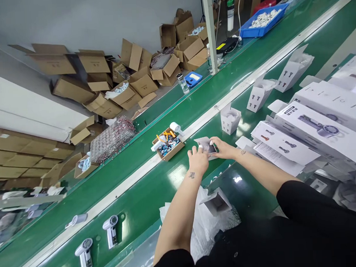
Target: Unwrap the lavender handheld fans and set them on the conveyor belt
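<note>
Over the green conveyor belt, both hands are at a small white carton point(202, 140) with its top flap raised and a dark opening showing. My left hand point(198, 159) is closed on its near left side, the fingers partly hiding it. The carton's right edge is gripped by my right hand point(223, 148), thumb and fingers pressed together. Left of the hands, a cardboard tray point(173, 152) holds small blue items and orange pieces, with a white fan point(175, 127) at its corner. Below my forearms, another open white carton point(217, 202) lies on clear bubble-wrap bags point(203, 234).
Handheld fans point(111, 231) lie on the belt at lower left. Upright white cartons point(230, 119) with plastic inside stand along the belt at right. Printed retail boxes point(320, 124) are piled beside my right arm. A metal post point(210, 35) and a glass bottle point(182, 84) stand across the belt.
</note>
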Available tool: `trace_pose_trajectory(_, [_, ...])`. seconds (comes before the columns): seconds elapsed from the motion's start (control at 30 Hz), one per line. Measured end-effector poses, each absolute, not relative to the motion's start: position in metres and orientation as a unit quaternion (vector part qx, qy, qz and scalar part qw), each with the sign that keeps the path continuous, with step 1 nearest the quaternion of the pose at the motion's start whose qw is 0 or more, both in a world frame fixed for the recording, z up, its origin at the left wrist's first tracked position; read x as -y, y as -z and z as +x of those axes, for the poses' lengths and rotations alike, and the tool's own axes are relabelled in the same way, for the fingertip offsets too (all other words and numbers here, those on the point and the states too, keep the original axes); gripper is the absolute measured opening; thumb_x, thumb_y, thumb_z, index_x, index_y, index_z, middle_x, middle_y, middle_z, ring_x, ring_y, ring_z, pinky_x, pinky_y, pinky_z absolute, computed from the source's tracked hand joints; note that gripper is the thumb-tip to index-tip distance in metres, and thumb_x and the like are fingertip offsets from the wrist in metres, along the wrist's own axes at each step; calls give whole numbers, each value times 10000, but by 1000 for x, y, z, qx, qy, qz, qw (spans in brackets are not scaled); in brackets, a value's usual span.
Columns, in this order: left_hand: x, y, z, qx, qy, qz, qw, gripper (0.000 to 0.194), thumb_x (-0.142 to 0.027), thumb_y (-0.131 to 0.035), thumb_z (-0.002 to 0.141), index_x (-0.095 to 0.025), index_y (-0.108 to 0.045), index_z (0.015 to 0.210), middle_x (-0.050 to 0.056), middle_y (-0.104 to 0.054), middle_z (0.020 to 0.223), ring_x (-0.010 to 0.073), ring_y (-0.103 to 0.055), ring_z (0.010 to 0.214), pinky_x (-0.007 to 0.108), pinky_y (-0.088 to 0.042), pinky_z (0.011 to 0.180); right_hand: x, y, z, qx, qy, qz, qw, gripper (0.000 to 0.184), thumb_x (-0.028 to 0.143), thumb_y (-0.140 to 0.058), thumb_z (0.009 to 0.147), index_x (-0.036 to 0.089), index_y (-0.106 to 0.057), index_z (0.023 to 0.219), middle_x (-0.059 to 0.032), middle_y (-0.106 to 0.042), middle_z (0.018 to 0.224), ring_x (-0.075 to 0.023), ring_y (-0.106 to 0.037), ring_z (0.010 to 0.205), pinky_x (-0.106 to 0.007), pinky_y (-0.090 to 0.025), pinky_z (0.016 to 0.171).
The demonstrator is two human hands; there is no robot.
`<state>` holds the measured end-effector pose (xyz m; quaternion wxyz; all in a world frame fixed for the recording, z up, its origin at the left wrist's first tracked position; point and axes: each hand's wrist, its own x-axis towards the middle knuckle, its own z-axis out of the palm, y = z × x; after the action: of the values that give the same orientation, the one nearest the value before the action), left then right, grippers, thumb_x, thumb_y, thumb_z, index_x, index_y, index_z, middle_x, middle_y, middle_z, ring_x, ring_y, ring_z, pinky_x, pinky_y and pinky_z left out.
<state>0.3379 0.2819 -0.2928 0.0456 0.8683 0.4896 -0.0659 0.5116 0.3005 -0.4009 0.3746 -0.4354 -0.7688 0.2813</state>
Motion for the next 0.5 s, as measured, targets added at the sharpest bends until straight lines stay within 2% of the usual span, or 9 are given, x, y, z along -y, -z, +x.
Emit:
trace_pose_trajectory(0.1, [-271, 282, 322, -521, -22, 851, 62, 310, -392, -432, 909, -260, -651, 1084, 105, -588, 1166, 316, -355, 1218, 512, -293, 977, -315, 389, 509, 763, -289, -450, 363, 525, 291, -717, 672, 190, -447, 1111, -128, -456, 1230, -280, -454, 1184, -429, -379, 1015])
trace_pose_trajectory(0.17, [-260, 274, 300, -546, -85, 825, 116, 284, -380, -468, 897, -260, -662, 1068, 95, -611, 1147, 279, -422, 1176, 463, -332, 975, -327, 383, 505, 763, -305, -450, 351, 577, 263, -737, 632, 183, -453, 1128, -118, -472, 1218, -286, -475, 1159, -428, -381, 1007])
trace_pose_trajectory(0.33, [-207, 278, 213, -588, -217, 694, 355, 229, -352, -536, 847, -205, -697, 917, 61, -691, 945, 185, -613, 896, 322, -451, 849, -350, 381, 496, 781, -323, -449, 291, 620, 213, -730, 613, 171, -451, 1165, -120, -477, 1243, -288, -493, 1151, -430, -377, 1010])
trace_pose_trajectory(0.5, [-122, 305, 145, -698, -267, 509, 428, 300, -443, -592, 774, -164, -687, 829, 31, -665, 760, 169, -595, 748, 279, -452, 718, -353, 388, 502, 795, -291, -464, 261, 699, 219, -724, 635, 130, -393, 1244, -143, -474, 1254, -294, -493, 1159, -466, -373, 1015])
